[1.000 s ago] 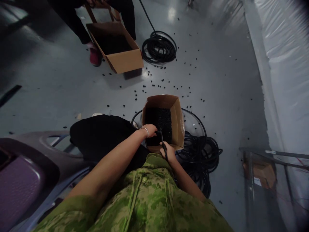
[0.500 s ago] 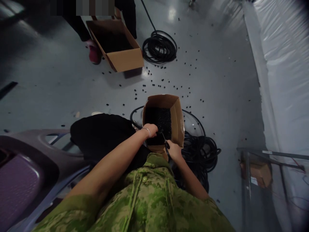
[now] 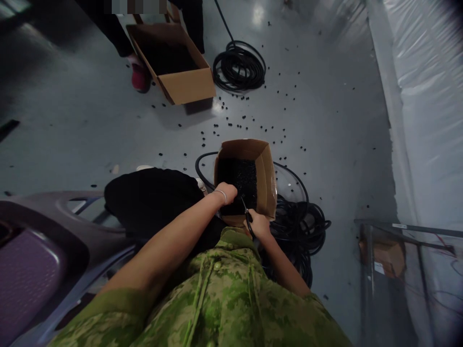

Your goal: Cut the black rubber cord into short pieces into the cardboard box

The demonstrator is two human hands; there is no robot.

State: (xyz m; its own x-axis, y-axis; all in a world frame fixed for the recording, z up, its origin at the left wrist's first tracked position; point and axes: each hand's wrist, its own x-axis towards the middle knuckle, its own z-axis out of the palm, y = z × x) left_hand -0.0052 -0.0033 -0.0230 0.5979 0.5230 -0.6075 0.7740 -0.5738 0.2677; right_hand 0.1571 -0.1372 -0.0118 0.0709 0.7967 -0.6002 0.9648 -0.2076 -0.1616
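My right hand (image 3: 259, 224) is closed round the handles of dark-handled scissors (image 3: 247, 210), at the near edge of an open cardboard box (image 3: 267, 185). The blades point up and left over the box. Just left of the tips, my left hand (image 3: 228, 193) is closed above the box, a bracelet at its wrist. Whatever its fingers hold is too dark to make out. Many small black pieces (image 3: 246, 176) fill the box. A black hose (image 3: 198, 169) loops out left of the box and passes close to my left wrist; its end is hidden.
More black hose (image 3: 311, 221) lies heaped right of the box, and another coil (image 3: 239, 67) lies ahead. Small black bits dot the floor. A person's red shoe (image 3: 140, 78) stands by a second cardboard box (image 3: 191, 86). A purple-seated chair (image 3: 29, 265) is at left, a metal frame (image 3: 369, 270) at right.
The view has shifted slightly. Both hands stay almost where they were over the box, and the scissor blades look nearly the same.
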